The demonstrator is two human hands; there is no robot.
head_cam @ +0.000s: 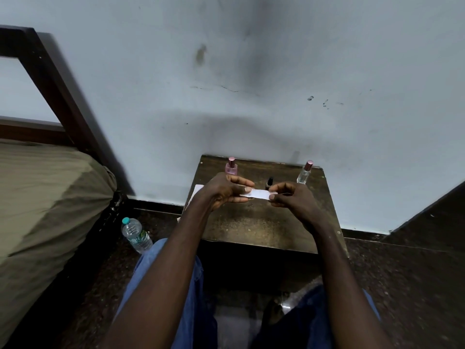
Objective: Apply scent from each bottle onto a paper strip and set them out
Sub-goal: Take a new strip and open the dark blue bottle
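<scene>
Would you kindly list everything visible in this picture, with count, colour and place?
table: one, dark brown, against the wall
paper strip: one, white, held above the table
pink bottle: one, pink, table's far left
dark bottle: one, black, table's far middle
clear bottle: one, clear, pink cap, table's far right
paper sheet: one, white, table's left edge
water bottle: one, clear with teal cap, floor left of table
bed: one, olive mattress, dark frame, far left
trousers: one pair, blue, bottom
left hand: pinches the strip's left end
right hand: pinches the strip's right end
</scene>
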